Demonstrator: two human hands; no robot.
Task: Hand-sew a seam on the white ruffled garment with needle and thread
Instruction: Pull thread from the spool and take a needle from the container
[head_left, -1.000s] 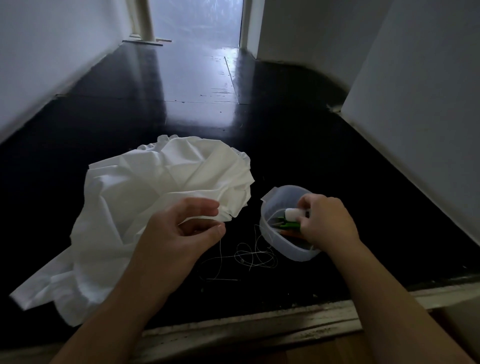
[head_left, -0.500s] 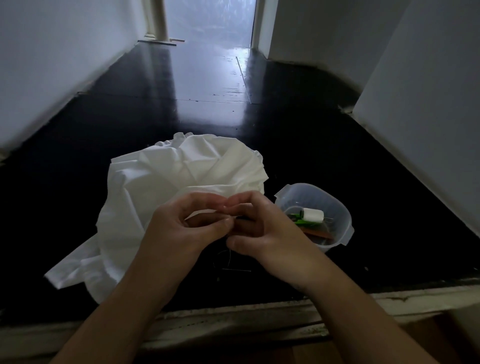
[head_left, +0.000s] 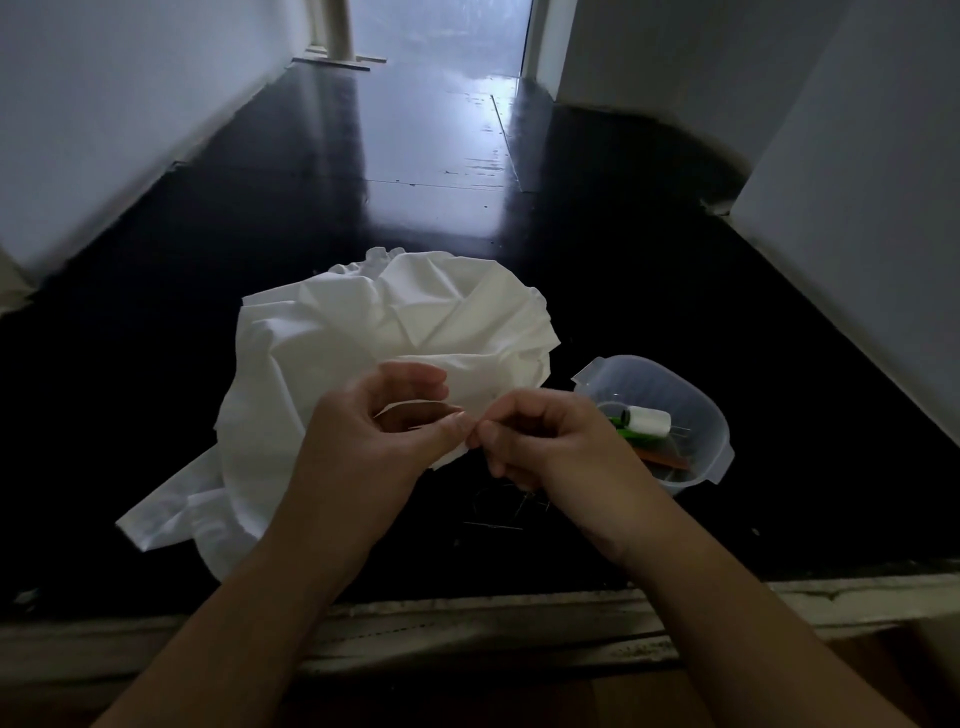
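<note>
The white ruffled garment lies crumpled on the dark glossy floor, its near edge lifted. My left hand pinches that lifted edge between thumb and fingers. My right hand meets it from the right, fingers curled, pinching at the same fabric edge; the needle itself is too small to make out. Thin loose thread lies in loops on the floor just below my hands. A white thread spool rests in a clear plastic tub to the right.
The tub also holds a green item and an orange one. A pale worn threshold crosses in front of me. White walls flank the dark hallway floor on both sides.
My right hand left the tub and spool and came over to the garment edge beside my left hand. The view shifted left, so the tub now sits farther right.
</note>
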